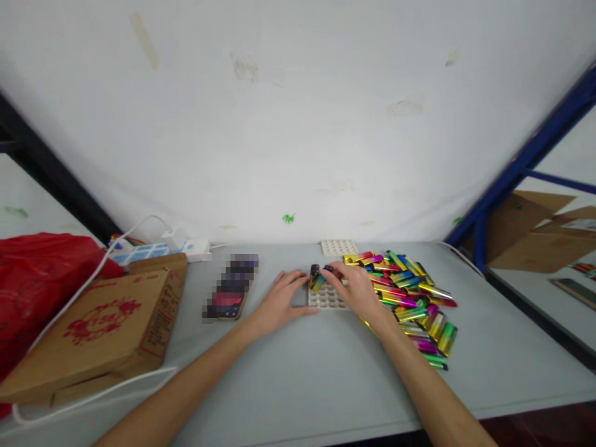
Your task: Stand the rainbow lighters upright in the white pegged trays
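A white holed tray (325, 300) lies on the grey table between my hands. My left hand (280, 301) rests beside the tray's left edge, fingers spread and touching it. My right hand (354, 287) lies over the tray's right side, its fingers pinched on a shiny multicoloured lighter-like stick (317, 279) that stands tilted at the tray's far left corner. A second dark-capped stick (328, 269) shows just behind my fingertips. A heap of several similar metallic coloured sticks (410, 298) lies right of my right hand.
A second holed tray (338, 247) sits at the back by the wall. A phone (231, 288) lies left of my left hand. A cardboard box (100, 326), red bag (35, 273), white cables and power strip (186, 247) fill the left. Blue frame (521, 164) stands right.
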Motion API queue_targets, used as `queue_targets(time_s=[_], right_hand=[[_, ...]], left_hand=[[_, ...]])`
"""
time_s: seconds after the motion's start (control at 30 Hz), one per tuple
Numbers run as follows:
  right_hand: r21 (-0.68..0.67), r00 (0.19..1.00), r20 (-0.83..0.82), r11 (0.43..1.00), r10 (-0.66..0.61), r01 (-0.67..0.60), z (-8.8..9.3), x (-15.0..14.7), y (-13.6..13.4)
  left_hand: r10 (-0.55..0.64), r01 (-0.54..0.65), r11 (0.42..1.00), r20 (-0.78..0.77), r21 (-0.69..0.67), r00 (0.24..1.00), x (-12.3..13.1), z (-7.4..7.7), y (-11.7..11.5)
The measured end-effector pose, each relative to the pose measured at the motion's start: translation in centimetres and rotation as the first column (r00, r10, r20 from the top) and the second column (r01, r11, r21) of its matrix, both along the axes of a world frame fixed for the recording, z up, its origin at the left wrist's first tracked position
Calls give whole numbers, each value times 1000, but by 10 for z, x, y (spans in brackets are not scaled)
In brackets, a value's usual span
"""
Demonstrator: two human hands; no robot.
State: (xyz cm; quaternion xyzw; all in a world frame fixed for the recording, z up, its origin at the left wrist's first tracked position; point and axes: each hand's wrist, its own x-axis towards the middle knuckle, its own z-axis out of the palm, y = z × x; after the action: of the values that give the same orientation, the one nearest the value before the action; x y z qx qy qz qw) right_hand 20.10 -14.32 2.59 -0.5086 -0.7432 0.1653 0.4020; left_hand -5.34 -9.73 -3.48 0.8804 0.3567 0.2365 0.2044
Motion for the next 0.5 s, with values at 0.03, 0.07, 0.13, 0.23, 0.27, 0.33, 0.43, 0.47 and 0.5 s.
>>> queue_targets(time_s=[0.03, 0.07, 0.13, 0.23, 0.27, 0.33, 0.43, 0.47, 0.5], right_hand=[[-1, 1000, 7, 1000, 10, -10, -1, 0, 1], [2, 1000, 17, 1000, 19, -19, -2, 1, 1], [16, 999, 39, 999, 36, -36, -4, 1, 2], [24, 995, 73, 997, 68, -70, -7, 2, 3], [26, 993, 83, 996, 79, -82, -8, 2, 3], [37, 990, 102, 994, 98, -102, -9, 2, 3], [67, 981, 155, 990, 115, -126, -10, 3, 2], [78, 977, 179, 988, 117, -132, -10, 3, 2], [91, 971, 204, 986, 121, -142, -11, 4, 2]], left_hand=[[-3, 3, 1000, 3, 0, 1000, 0, 0, 0], [-7, 7, 1000, 6, 1, 1000, 0, -1, 0], [-14, 14, 1000, 6, 0, 1000, -1, -1, 1], [-5, 4, 1000, -9, -10, 1000, 0, -2, 1], [-2, 1, 1000, -13, -11, 1000, 0, -2, 1], [-4, 4, 1000, -16, -10, 1000, 1, -2, 0], [-6, 6, 1000, -18, -11, 1000, 2, 0, -1], [-3, 3, 1000, -18, -11, 1000, 2, 1, -2], [-1, 0, 1000, -17, -10, 1000, 2, 2, -2]])
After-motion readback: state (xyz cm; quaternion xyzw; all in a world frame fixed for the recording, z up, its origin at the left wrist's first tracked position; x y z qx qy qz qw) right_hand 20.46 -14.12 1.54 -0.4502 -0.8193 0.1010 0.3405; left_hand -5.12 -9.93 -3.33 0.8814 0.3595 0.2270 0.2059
